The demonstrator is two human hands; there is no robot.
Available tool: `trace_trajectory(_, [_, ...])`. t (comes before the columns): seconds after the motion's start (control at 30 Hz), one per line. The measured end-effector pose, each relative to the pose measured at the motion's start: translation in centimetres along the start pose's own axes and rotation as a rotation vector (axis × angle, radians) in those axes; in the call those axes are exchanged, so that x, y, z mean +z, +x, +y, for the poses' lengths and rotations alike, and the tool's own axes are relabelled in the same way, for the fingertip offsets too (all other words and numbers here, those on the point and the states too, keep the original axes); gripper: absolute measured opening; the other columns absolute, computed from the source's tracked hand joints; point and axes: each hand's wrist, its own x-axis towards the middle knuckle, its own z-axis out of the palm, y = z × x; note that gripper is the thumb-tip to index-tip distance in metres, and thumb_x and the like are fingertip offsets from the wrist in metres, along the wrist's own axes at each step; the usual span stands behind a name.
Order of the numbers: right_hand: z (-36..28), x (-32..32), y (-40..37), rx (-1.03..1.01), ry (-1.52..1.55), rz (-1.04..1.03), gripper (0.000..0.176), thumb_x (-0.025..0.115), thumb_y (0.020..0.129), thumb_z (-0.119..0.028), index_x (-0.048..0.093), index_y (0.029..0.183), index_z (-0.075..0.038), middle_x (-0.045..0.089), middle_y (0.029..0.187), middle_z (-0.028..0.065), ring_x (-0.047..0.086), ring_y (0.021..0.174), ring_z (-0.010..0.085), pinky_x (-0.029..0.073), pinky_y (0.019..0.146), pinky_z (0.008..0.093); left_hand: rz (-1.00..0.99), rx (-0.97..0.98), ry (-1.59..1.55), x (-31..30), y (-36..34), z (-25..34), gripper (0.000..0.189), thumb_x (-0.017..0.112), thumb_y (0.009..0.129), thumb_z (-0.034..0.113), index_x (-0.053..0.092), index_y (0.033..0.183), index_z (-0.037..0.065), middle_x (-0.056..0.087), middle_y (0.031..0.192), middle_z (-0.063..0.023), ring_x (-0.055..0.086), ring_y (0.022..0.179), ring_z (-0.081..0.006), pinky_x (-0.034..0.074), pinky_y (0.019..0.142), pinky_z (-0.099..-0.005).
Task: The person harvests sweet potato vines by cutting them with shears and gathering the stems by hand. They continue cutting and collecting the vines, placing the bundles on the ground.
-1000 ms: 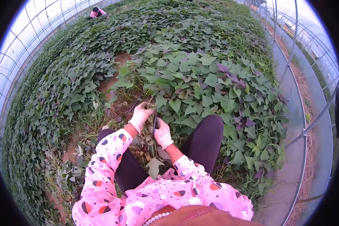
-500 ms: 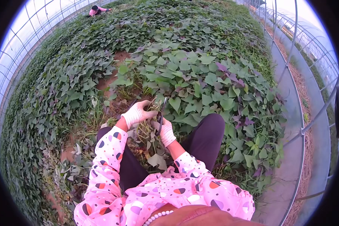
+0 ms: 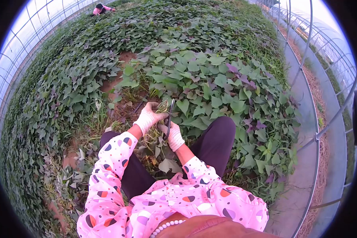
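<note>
My left hand (image 3: 150,118), in a whitish glove, is closed round a bunch of sweet potato vine stems (image 3: 163,106) whose tops stick up past the thumb. Close against it on the right, my gloved right hand (image 3: 173,137) is shut on a slim black scissors-like tool (image 3: 169,119), which stands roughly upright beside the bunch. More stems and leaves trail below the hands between my knees, with one broad pale leaf (image 3: 169,166) lowest. The right fingers are partly hidden behind the tool and stems.
Dense leafy vines (image 3: 210,79) spread ahead and to both sides. Brown soil (image 3: 114,85) shows at front left. A metal frame (image 3: 317,137) and a grey plastic strip (image 3: 295,166) run along the right. Far off at upper left, another person (image 3: 102,9) crouches among the leaves.
My left hand has shifted slightly right and up, closer to the tool, with the stems gathered tighter in it. The right hand stays almost in place, and the tool has tilted a little.
</note>
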Motion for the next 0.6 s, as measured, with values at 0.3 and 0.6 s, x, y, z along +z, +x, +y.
trace_trajectory(0.3, [-1.2, 0.4, -1.0, -0.003, -0.013, -0.033, 0.019, 0.069, 0.08, -0.008, 0.064, 0.098, -0.002, 0.064, 0.087, -0.0012, 0.056, 0.076, 0.0075, 0.046, 0.071, 0.0246, -0.256, -0.096, -0.229, -1.1, -1.5, 1.6, 0.05, 0.074, 0.074, 0.021, 0.059, 0.116, -0.001, 0.066, 0.102, -0.0102, 0.061, 0.092, -0.0171, 0.049, 0.083, -0.0296])
trace_trajectory(0.6, [-0.1, 0.5, 0.2, -0.02, -0.109, 0.055, 0.021, 0.074, 0.079, -0.013, 0.067, 0.096, -0.003, 0.064, 0.084, -0.0036, 0.054, 0.072, 0.0046, 0.045, 0.066, 0.0223, -0.163, -0.052, -0.381, 0.2, -0.6, 0.0, 0.029, 0.064, 0.09, 0.021, 0.062, 0.112, 0.003, 0.067, 0.1, -0.004, 0.06, 0.09, -0.0133, 0.046, 0.084, -0.029])
